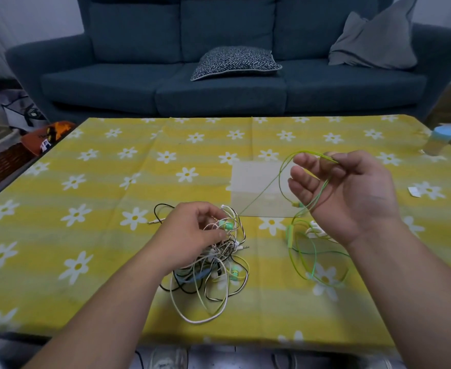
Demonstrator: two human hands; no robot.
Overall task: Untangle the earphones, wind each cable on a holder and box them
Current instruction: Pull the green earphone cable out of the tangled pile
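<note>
The two hands are well apart over a table spread with a yellow daisy tablecloth point(107, 182). The left hand point(189, 235) is down on the tangle point(219, 270), a heap of white, black and pale green earphone wires near the table's front middle, with its fingers curled in and pinching some strands at the top of the heap.

The right hand point(352, 193) is lifted, palm turned back toward the person, thumb and forefinger pinching a green cable point(290, 235) that loops over the other fingers. From there the cable drops to the cloth and lies in loose rings just right of the tangle. One strand runs straight and taut from the raised hand down to the heap by the left hand's fingertips, so it is not yet free. A small white thing lies half hidden under the right wrist; I cannot tell what it is.

Behind the hands lies a clear flat square point(256, 179) — beyond the table, a dark blue sofa point(219, 97) with a speckled cushion point(236, 62).
</note>
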